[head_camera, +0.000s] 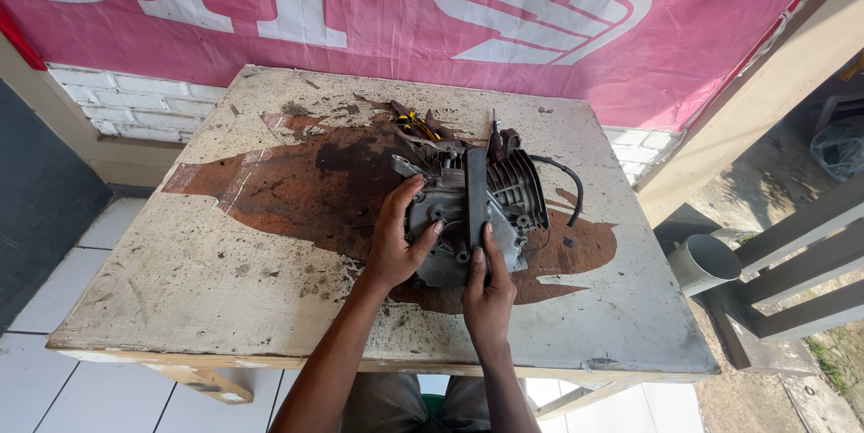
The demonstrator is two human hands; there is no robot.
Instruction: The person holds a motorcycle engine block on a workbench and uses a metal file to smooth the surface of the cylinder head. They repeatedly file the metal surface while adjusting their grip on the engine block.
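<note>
A small grey engine block (504, 194) with cooling fins lies on a worn, stained wooden table (225, 280), right of the middle. My left hand (399, 239) grips the engine's left side, thumb against the casing. My right hand (488, 293) rests on the near edge, fingers along a dark flat bar (475, 190) that stands across the casing. A black cable (567, 183) curls off the engine's right side. Yellow wires (416, 123) show behind it.
A pink and white banner (450, 10) hangs behind the table over a white brick wall (135, 104). A white cylindrical pipe piece (702, 264) lies on the ground to the right, beside grey wooden slats (801, 262). White floor tiles lie to the left.
</note>
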